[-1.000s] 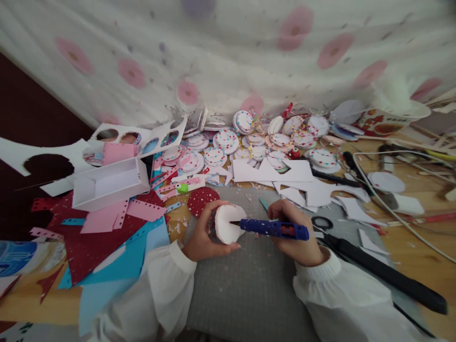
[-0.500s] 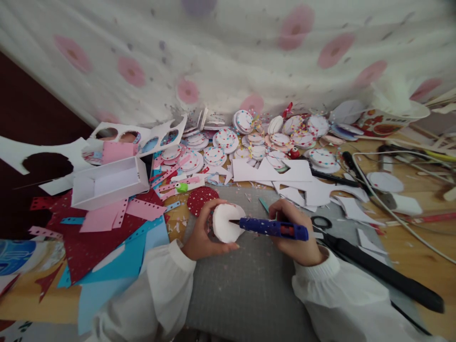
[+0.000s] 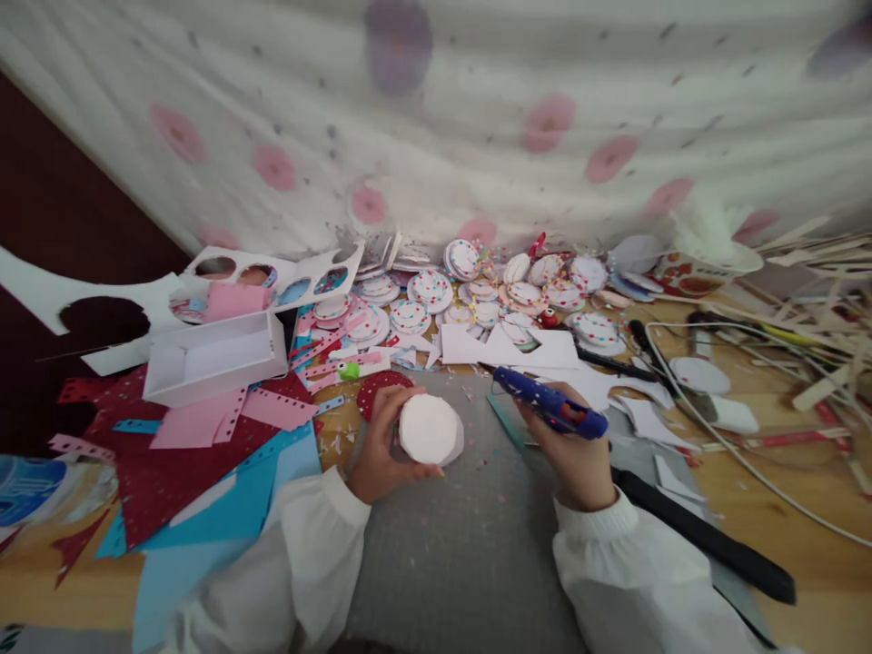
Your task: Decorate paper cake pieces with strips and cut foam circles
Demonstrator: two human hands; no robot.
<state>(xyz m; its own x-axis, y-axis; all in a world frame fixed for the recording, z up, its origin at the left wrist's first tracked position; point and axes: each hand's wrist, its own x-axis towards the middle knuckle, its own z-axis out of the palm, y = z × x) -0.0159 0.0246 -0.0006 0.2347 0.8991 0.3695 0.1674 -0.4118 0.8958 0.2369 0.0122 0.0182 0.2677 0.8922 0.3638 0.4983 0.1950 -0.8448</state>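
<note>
White flowered curtain (image 3: 470, 77) behind, grey mat (image 3: 463, 563) in front. Bottle (image 3: 88, 493) cut off at left edge, blue label (image 3: 31, 490) too cropped to read. Printed tub (image 3: 701, 280) at back right, lettering too small to make out. Blue tool (image 3: 547, 402) wrapped in the right hand (image 3: 576, 459), dark tip (image 3: 486, 367) near the white paper scraps (image 3: 510, 347). White round piece (image 3: 428, 429) over the mat, pinched between thumb and fingers of the left hand (image 3: 377, 454). Red dotted disc (image 3: 374, 396) just beyond.
</note>
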